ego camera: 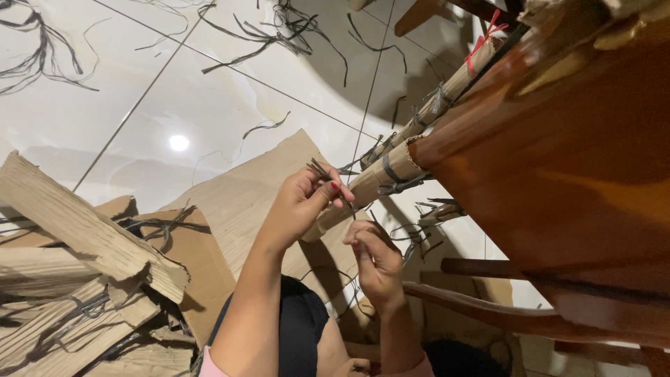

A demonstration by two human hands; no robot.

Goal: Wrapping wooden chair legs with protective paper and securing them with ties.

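A rolled cardboard tube bound with dark strips sticks out from under a glossy brown wooden piece of furniture. My left hand rests against the tube's near end, its fingers pinched on the ends of a thin dark strip. Just below, my right hand is closed on the same kind of dark strip beneath the tube. A second, longer cardboard roll with dark bindings and a red tie lies behind the first.
Torn corrugated cardboard pieces pile up at the left, and a flat cardboard sheet lies under my arms. Loose dark strips litter the white tiled floor. A curved wooden leg runs at the lower right.
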